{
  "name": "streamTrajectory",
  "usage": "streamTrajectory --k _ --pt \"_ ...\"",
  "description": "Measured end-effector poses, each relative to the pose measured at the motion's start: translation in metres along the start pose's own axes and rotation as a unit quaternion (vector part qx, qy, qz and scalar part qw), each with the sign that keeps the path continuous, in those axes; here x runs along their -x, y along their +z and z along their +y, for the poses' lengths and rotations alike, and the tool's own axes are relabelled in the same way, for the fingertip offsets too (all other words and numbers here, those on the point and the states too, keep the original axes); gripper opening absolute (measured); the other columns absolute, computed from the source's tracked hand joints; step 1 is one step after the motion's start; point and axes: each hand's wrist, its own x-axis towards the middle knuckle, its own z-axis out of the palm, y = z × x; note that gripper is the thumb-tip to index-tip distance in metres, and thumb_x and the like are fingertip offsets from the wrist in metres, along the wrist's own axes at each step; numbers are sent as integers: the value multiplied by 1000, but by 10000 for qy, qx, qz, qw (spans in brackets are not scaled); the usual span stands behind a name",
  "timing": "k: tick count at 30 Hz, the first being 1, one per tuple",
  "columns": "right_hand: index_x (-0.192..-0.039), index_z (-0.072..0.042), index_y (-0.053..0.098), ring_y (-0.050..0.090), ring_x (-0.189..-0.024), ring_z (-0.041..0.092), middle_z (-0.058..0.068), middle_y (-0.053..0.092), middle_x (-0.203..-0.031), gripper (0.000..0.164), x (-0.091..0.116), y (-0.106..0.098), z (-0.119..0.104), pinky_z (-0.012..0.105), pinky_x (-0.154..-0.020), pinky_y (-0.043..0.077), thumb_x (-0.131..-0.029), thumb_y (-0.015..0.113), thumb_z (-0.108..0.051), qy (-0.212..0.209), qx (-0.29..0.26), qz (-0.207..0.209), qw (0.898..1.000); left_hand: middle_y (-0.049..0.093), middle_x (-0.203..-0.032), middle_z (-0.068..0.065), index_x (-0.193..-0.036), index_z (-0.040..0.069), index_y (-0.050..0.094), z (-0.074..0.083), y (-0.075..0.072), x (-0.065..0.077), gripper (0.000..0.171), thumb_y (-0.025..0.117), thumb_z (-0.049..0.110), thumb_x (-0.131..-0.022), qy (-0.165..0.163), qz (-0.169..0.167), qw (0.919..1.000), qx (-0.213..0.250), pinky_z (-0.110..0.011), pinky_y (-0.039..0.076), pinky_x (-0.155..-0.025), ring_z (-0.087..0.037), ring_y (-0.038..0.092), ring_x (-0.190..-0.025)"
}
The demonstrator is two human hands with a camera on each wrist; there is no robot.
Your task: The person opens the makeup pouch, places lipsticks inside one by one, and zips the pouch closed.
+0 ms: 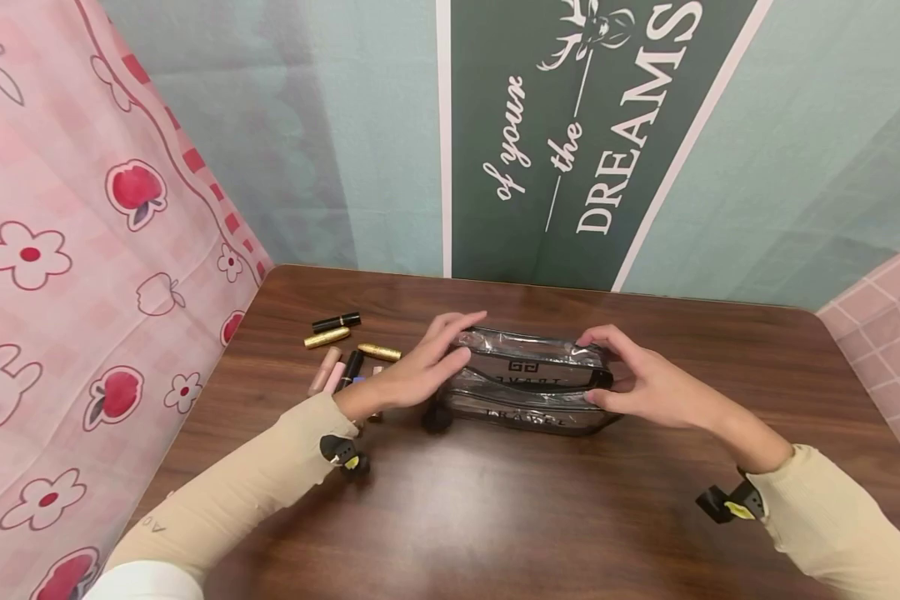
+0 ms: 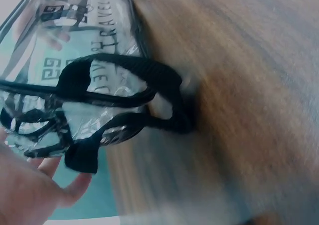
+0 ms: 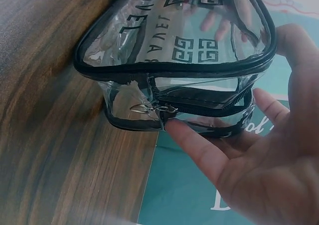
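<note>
A clear cosmetic bag with black trim and black lettering (image 1: 521,408) stands on the table between both hands. The left hand (image 1: 420,367) touches its left end, with fingers extended along the top edge and a black side strap (image 2: 144,70) hanging close by. At the opposite end the right hand (image 1: 648,387) grips the bag between thumb and fingers. A metal zip pull (image 3: 144,108) shows near the right thumb, and the zip's edges look parted along the top.
Left of the bag lie several makeup tubes: a black tube (image 1: 337,322), a gold tube (image 1: 327,337), another gold tube (image 1: 379,352) and a beige tube (image 1: 325,371). The left forearm partly covers others. Fabric (image 1: 345,167) hangs behind the wooden table (image 1: 495,517).
</note>
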Motion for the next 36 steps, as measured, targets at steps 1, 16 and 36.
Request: streamTrajectory --k 1,16,36 --pt "-136 -12 42 65 -99 25 14 54 -121 62 0 0 0 29 -74 59 -87 78 -3 -3 3 -4 10000 22 -157 -16 -162 17 25 0 -2 1 69 30 59 -107 18 109 9999 14 -62 31 -111 -33 30 -143" --pt "-141 -19 40 59 -110 26 13 55 -124 59 3 -4 0 31 -80 58 -93 75 -10 226 31 -104 9997 23 -156 -18 -161 11 25 -2 -47 17 64 29 49 -110 -341 665 9971 -158 -55 39 -104 -40 37 -137" --pt "-144 -20 39 56 -117 30 13 49 -133 60 4 -6 4 33 -79 59 -95 73 -9 352 -403 -315 9981 22 -157 -23 -160 6 25 -10 -62 24 62 30 44 -111 -562 785 9947 -358 -61 36 -106 -43 34 -138"
